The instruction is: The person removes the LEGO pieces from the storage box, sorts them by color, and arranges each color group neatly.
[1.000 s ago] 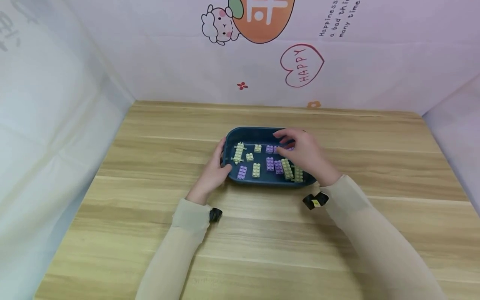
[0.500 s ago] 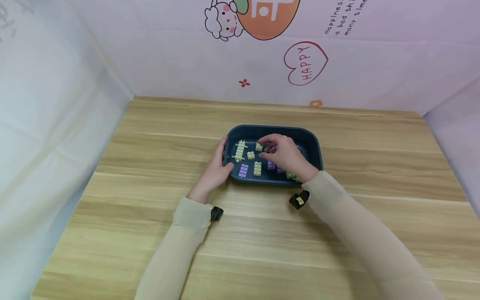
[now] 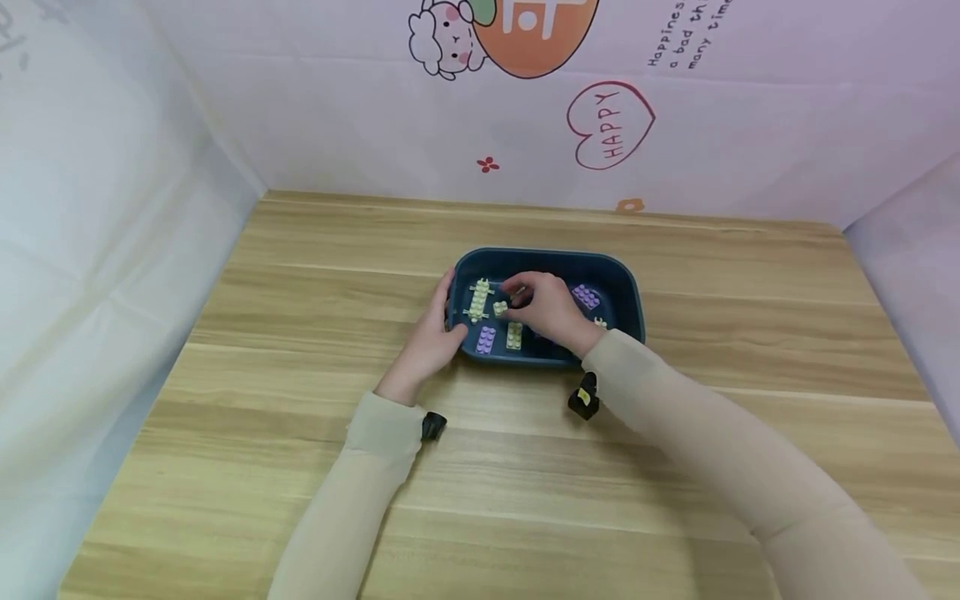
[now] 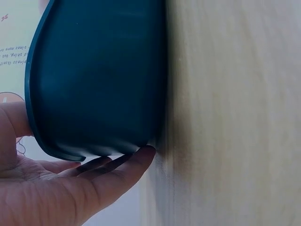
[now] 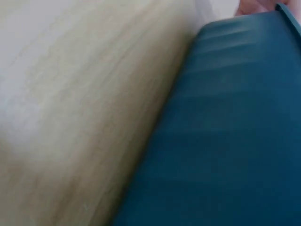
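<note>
A dark blue plastic tray (image 3: 551, 362) rests on the table with purple and pale yellow-green toy bricks in it. My left hand (image 3: 423, 350) grips its left end, thumb at the rim; the left wrist view shows fingers (image 4: 127, 172) against the outer wall. My right hand (image 3: 551, 308) is inside the tray, over the middle bricks, its thumb and fingers bent and apart. Its thumb tip is right at a small yellow-green brick (image 3: 500, 308). Several bricks lie hidden below this hand. The right wrist view shows mostly the tray's outer side (image 5: 221, 132).
Left of the right hand lie a yellow-green brick piece with side prongs (image 3: 478, 301), a purple brick (image 3: 486, 340) and a yellow-green brick (image 3: 513, 336). Another purple brick (image 3: 586, 297) is at the right. Wooden table (image 3: 487, 483) surrounds the tray; a white printed cloth (image 3: 360, 125) hangs behind.
My right hand has moved left across the tray, from the purple bricks to the small yellow-green brick. This uncovers a purple brick at the right. The left hand keeps its grip on the tray.
</note>
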A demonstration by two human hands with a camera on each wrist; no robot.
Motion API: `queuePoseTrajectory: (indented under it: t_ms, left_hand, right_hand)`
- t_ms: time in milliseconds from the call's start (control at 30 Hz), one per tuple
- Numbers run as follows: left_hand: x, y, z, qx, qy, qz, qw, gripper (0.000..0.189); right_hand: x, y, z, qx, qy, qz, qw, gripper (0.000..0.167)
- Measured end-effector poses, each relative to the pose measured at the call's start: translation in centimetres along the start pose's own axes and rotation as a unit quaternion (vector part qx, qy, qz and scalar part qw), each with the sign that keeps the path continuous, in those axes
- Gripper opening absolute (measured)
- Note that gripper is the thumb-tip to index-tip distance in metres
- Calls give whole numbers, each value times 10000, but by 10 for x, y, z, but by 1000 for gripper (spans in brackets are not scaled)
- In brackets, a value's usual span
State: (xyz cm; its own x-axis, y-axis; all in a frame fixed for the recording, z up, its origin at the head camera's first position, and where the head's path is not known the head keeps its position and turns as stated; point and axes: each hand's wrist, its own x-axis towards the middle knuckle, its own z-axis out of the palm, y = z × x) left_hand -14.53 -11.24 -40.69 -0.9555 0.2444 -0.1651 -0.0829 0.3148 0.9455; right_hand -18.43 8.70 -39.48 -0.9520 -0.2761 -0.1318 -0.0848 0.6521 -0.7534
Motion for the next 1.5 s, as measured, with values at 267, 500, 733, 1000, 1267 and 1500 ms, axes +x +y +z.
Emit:
queuePoseTrajectory:
  t_ms: [267, 500, 733, 1000, 1267, 1500]
  left_hand:
    - [-1, 4, -1, 40, 29, 60, 10000, 83]
    - [-3, 9, -4, 29, 110, 90, 9999, 83]
    - [-1, 6, -1, 197, 139, 54, 9997, 82]
    - [-1, 1, 5, 172, 96, 103, 9998, 82]
    - [-3, 0, 6, 96, 52, 132, 9999, 83]
    - [-4, 4, 3, 103, 72, 117, 9999, 83]
  right_hand:
    - [2, -4, 4, 82, -28, 50, 9999, 39]
    - [6, -7, 5, 87, -21, 154, 9998, 35]
    - [8, -4, 6, -34, -68, 419, 9991, 23]
    - [1, 2, 0, 503, 162, 683, 9963, 23]
    - [-14, 4, -9, 1153, 312, 745, 9900, 27]
    - [-38, -4, -24, 1714, 504, 693, 9815, 34]
